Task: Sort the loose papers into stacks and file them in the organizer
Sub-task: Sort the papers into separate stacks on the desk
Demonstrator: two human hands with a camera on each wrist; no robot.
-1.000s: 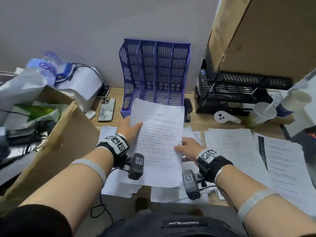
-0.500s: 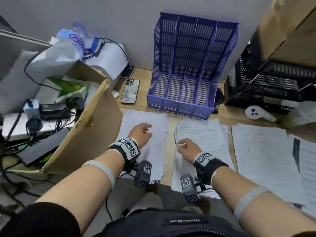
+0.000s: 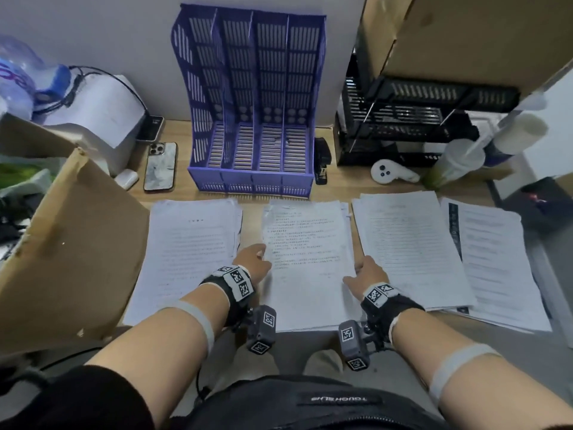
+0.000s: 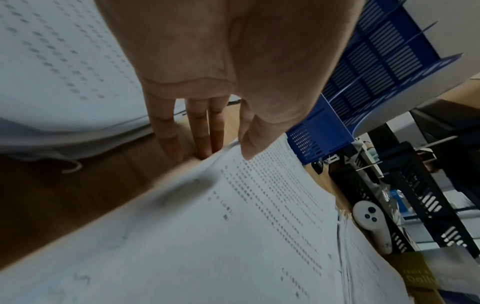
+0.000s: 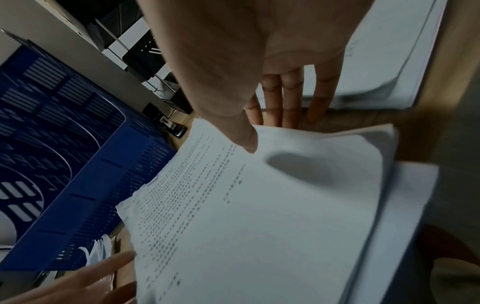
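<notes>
We count four stacks of white printed papers laid side by side across the lower middle of the head view, on the pale wooden worktop (image 3: 183, 129). From left of frame to right: the left stack (image 3: 186, 256), the middle stack (image 3: 305, 243), the third stack (image 3: 409, 249) and the far-right stack (image 3: 502, 265), which partly tucks under the third.

Just behind the stacks, at upper centre, stands the purple slotted plastic organizer (image 3: 251, 97). All its compartments look bare to us; no sheet is in any of them.

Our left hand (image 3: 252, 260) sits at the left edge of the middle stack. In the left wrist view the fingers (image 4: 170, 131) run straight down along the paper edge to the worktop, with the thumb lying over the top sheet. Our right hand (image 3: 366, 273) mirrors it at the right edge: straight fingers (image 5: 320, 98) down beside the stack, thumb pressing on top. Neither hand is curled round the paper. The two hands bracket the stack from both sides, apart from each other.

Our judgement: sorting looks largely finished, since no loose sheets lie outside the four stacks. The present step reads as squaring or gathering the middle stack. Filing has not begun; all four stacks are left to lift into the organizer.
</notes>
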